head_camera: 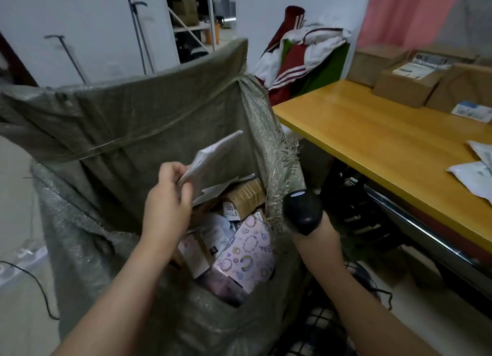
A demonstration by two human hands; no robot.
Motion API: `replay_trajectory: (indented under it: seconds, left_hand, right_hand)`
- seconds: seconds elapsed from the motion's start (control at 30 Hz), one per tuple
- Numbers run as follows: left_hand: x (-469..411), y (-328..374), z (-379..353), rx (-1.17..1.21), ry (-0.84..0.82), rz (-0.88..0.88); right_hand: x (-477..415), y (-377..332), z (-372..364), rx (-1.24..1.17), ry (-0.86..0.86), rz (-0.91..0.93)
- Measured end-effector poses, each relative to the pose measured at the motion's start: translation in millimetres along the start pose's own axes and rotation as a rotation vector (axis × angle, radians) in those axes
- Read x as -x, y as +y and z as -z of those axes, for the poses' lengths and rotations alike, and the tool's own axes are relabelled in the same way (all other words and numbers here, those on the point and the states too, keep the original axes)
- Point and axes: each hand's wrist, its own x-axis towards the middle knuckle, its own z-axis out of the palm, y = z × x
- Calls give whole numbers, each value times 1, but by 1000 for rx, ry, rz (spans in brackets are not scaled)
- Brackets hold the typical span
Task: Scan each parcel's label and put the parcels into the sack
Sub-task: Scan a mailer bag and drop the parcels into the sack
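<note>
A big grey-green woven sack [149,110] stands open in front of me, with several parcels inside, among them a pink patterned box [247,257] and a brown box [246,198]. My left hand [166,203] is over the sack's mouth and pinches a flat white parcel [213,158] by its lower edge, tilted up to the right. My right hand [316,238] grips a black handheld scanner [302,209] just right of the sack's frayed edge, head up.
A yellow wooden table [386,142] stands to the right. It carries brown cardboard boxes [404,83] with labels at the back and white mailer bags [476,174] near the right edge. Clothes [300,54] are heaped behind the sack. A black cable [34,283] lies on the floor at left.
</note>
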Motion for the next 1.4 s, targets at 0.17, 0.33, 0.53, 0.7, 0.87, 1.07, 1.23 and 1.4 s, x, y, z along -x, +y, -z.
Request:
replay_trajectory:
  seconds: [0.17,0.33,0.53,0.7,0.87,1.07,1.23,1.4]
  left_hand:
    - [4,8,-15,-15,-197,-42]
    - [13,27,-28,196,-144,-25]
    - [11,45,-36,380,-64,81]
    - [-8,44,-32,536,45,269]
    - [-12,24,-58,334,-61,402]
    - [-18,-1,-118,165,-288,479]
    - [-17,-2,-136,-235,-419,373]
    - [-15,33,-111,-294,-209,23]
  right_hand:
    - [-3,-24,25,-420,113,-75]
    - [-9,-18,68,-516,284,-172]
    - [-3,-18,79,-401,323,-88]
    - [-13,-16,96,-302,373,-13]
    - [-17,-11,96,-198,321,37]
    - [-19,-12,84,-215,274,18]
    - [-18,-5,86,-167,249,29]
    - [-12,-2,98,-152,274,87]
